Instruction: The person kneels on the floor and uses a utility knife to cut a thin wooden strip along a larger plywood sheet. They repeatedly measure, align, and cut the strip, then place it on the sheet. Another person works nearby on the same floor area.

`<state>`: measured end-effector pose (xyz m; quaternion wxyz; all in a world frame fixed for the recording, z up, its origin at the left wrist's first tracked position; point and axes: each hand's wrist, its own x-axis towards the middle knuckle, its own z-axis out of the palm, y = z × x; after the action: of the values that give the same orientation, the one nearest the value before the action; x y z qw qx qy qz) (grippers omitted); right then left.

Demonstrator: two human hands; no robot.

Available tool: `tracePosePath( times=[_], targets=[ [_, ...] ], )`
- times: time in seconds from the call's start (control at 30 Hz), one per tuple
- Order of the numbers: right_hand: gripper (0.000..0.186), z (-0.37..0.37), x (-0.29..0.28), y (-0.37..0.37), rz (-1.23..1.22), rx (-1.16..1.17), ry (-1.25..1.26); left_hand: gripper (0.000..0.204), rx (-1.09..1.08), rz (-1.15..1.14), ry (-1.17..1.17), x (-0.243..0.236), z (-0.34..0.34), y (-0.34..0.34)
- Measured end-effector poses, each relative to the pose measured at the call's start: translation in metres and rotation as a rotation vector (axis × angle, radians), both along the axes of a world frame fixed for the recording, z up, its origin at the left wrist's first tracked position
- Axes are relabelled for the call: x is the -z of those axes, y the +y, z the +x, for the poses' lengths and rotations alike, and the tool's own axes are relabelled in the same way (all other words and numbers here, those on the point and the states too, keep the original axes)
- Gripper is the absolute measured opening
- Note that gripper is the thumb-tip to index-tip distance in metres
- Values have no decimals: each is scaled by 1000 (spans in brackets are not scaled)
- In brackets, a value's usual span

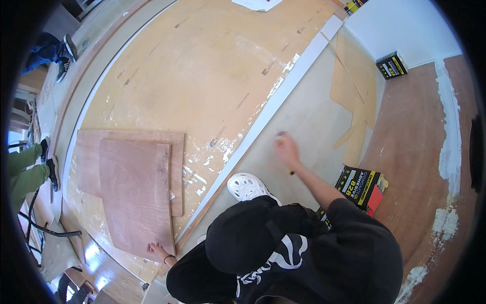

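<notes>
At the far left, one person's blue jeans [41, 54] and dark sneakers [70, 48] show, and nearer on that side stand another person's green trousers [24, 172] and dark shoes [52, 172], with black tubular legs [55, 233] nearer still. To the right of these spreads a broad yellowish panel [167, 76], spotted with white flecks, a white paper sheet [257, 4] at its far edge. On the panel's near left part lie two reddish-brown plywood sheets: the lower sheet [89, 162] and, overlapping it and reaching nearer, the upper sheet [135, 197]. The person's left hand [158, 252], with a dark wristband [168, 258], rests at the upper sheet's near right corner, fingers spread apart. A white strip [298, 71] runs diagonally along the panel's right edge. Beyond it, a perforated white clog [245, 186] stands on the grey floor [304, 111]. The right hand [286, 150] is raised over this floor, blurred; whether its fingers are clamped on something cannot be told. Farther right lie thin tan pieces [347, 88], a far black-and-yellow tin [391, 66], a nearer black-and-yellow tin [357, 185], and a brown plywood panel [405, 121] smeared with white.
</notes>
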<state>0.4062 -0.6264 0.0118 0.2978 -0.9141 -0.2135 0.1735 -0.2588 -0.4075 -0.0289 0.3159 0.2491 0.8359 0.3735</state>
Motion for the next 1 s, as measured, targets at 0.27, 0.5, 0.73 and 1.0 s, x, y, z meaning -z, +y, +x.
tracePosePath(
  times=[0.27,0.5,0.73,1.0],
  targets=[
    [37,165,52,-269,-926,231,-112,40,172,137,550,62,-95,-72],
    [42,69,2,-176,-544,207,-262,43,-188,-197,819,31,-74,-81],
    [46,-26,11,-42,-391,-251,-73,48,-60,-114,421,48,-103,-98],
    [43,-60,0,31,43,-502,-340,64,-91,-241,123,90,-125,-82]
  ],
)
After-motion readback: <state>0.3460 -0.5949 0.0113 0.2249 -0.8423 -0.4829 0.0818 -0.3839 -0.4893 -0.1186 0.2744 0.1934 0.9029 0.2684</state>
